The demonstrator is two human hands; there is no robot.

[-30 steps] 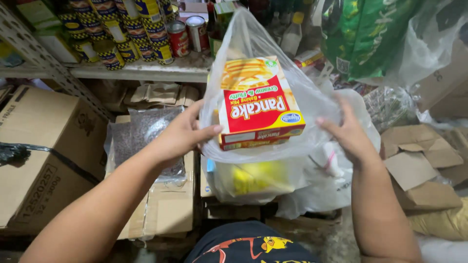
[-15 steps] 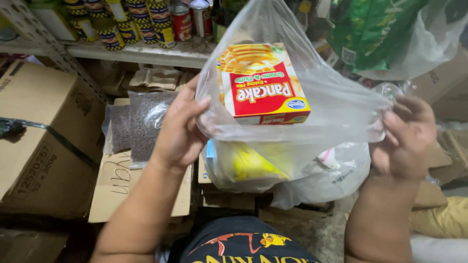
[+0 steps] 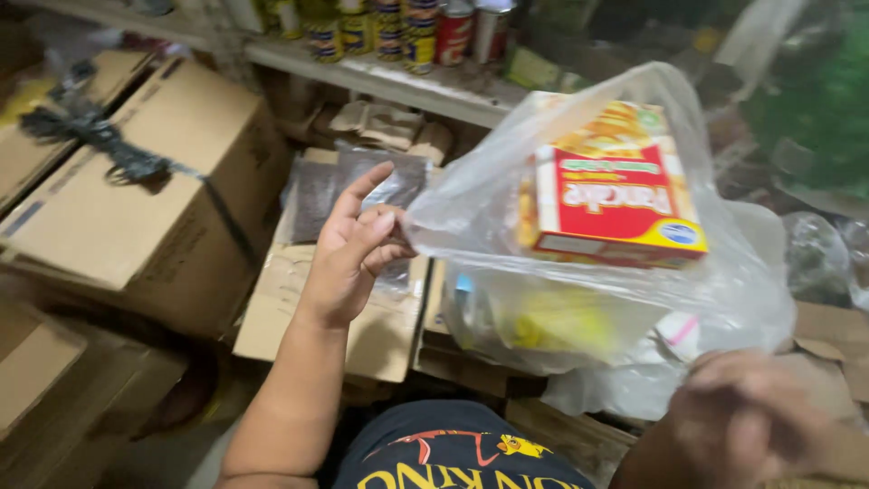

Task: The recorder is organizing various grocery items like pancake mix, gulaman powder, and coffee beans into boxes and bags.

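Bagging in hand: my left hand (image 3: 348, 249) fingers pinch the plastic bag (image 3: 579, 272) holding the pancake box (image 3: 611, 204); my right hand (image 3: 751, 426) is blurred, grip unclear, and must secure the other edge.

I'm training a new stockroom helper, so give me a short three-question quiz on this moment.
1. True or false: the pancake mix box is inside the clear plastic bag.
2. Which hand pinches the bag's edge? A) left hand B) right hand
3. What stands on the shelf above the cardboard boxes?

Key
1. True.
2. A; the left hand's fingers grip the bag's corner. The right hand is blurred, low beside the bag.
3. A row of cans.
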